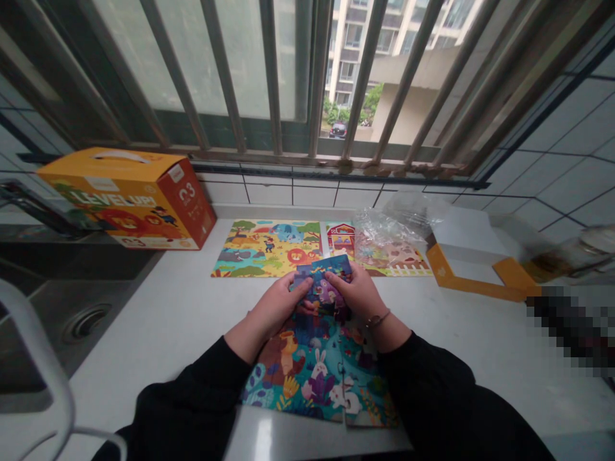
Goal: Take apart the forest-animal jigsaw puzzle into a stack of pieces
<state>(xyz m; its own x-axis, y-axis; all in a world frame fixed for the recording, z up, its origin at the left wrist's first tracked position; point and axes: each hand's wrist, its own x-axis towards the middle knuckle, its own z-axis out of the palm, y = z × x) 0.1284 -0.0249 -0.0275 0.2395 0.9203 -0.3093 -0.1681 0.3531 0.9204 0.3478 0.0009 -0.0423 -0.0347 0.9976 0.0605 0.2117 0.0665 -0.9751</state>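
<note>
Both hands meet at frame centre, gripping a small stack of dark blue-purple cardboard puzzle pieces (323,282) from either side. Left hand (276,302) pinches the stack's left edge with fingers curled on top; right hand (355,291) clamps the right edge, thumb over the upper face. The stack sits raised, just above the far edge of the half-built colourful animal jigsaw (317,374) with a white rabbit and brown bear, lying flat on the white surface (182,307) between the black sleeves. Holding from both sides keeps the loose pieces squared and lets the top one be read; the position right over the jigsaw keeps them close to the open upper edge.

Upper centre: a finished flat savanna-scene jigsaw (266,248) with lion and elephant, pushed back toward the tiled wall, out of the working area. Beside it to the right, a farm-scene jigsaw (384,255) with a red barn, partly under a crumpled clear plastic bag (403,218). Right of that, an open white-and-orange cardboard tray (473,259). Upper left: an orange puzzle box (129,195) with a white handle, standing at the edge of a steel sink (57,314). Barred window (288,77) across the top.
</note>
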